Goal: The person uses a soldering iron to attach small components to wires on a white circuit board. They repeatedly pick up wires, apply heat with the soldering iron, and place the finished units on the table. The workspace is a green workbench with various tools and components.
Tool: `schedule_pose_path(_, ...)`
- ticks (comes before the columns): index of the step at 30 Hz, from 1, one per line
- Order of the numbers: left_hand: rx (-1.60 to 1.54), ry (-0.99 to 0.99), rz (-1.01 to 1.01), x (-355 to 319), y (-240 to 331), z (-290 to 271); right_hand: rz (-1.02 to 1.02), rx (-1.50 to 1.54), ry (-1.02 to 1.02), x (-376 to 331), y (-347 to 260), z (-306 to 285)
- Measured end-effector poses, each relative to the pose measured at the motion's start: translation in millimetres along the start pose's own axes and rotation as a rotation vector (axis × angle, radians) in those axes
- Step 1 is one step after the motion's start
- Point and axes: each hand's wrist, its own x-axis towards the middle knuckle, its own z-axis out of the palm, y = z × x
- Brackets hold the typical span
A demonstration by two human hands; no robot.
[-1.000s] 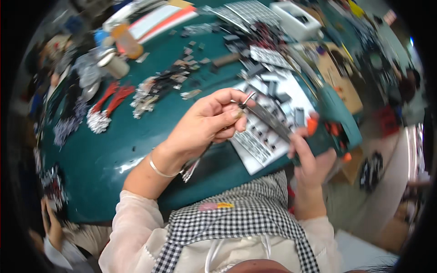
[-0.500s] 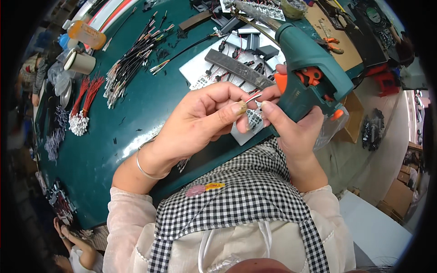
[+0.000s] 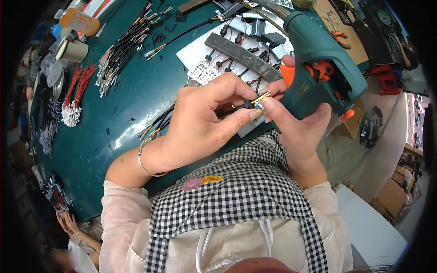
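Above the checked apron [image 3: 232, 200], the left hand [image 3: 205, 116] pinched a black cable [image 3: 248, 103] between thumb and fingers; the right hand [image 3: 298, 127] gripped its yellowish wire ends [image 3: 262, 97]. Beyond sat a green gun-shaped tool [image 3: 312, 48] and a dark bar [image 3: 241, 55].

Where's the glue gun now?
Head view, right of centre: the green glue gun is in the right hand, to the right of the dark bar and the left hand.
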Motion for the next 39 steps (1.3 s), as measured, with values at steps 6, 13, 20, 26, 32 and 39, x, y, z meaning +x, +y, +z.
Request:
schedule_pose_path(6, -0.313, -0.072, -0.120, 2.9, 0.5, 0.9, 0.014, -0.080, -0.010, 1.3, 5.1, -4.2)
schedule_pose_path(13, -0.621, -0.104, -0.290, 6.6, -2.3, 1.0, 0.047, -0.089, 0.015, 2.1, 5.9, -6.1)
schedule_pose_path(20, -0.680, 0.015, -0.317, 4.9, -3.7, 8.0, -0.011, -0.072, -0.019, -2.4, 15.3, -5.1)
schedule_pose_path(26, -0.657, -0.038, -0.398, 3.3, 0.7, 8.9, -0.033, 0.074, -0.002, -13.2, 25.4, -5.8)
schedule_pose_path(32, -0.404, -0.008, -0.322, 0.9, -4.0, 10.0, 0.067, 0.028, -0.050, -10.2, 17.0, -11.2)
schedule_pose_path(39, -0.016, 0.009, -0.108, -1.6, -15.0, 12.6, -0.012, -0.062, -0.094, -6.7, 21.5, -14.6)
